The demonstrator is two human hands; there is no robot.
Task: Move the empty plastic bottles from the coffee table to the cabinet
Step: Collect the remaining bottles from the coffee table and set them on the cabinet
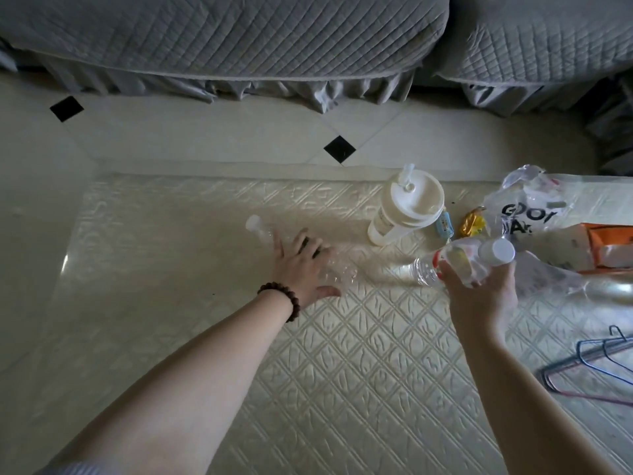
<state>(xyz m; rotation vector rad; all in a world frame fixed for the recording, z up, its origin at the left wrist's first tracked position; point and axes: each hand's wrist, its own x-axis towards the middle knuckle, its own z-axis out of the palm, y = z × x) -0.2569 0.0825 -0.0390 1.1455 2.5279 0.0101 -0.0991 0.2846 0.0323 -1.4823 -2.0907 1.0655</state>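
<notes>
A clear empty plastic bottle [262, 231] with a white cap lies on its side on the coffee table [171, 269], cap toward the far left. My left hand [303, 265], with a dark bead bracelet at the wrist, rests on top of it, fingers spread around its body. My right hand [479, 293] holds a second clear bottle [455, 260] with a red-and-yellow label and a white cap, lifted slightly above the table, cap pointing right.
A white tumbler [404, 210] with a straw lid stands at the table's far edge. A clear printed plastic bag [527, 210], small wrapped snacks [472, 222] and an orange package [606, 248] lie at the right. Wire hangers [596, 365] lie at the near right. A grey sofa [222, 39] is beyond.
</notes>
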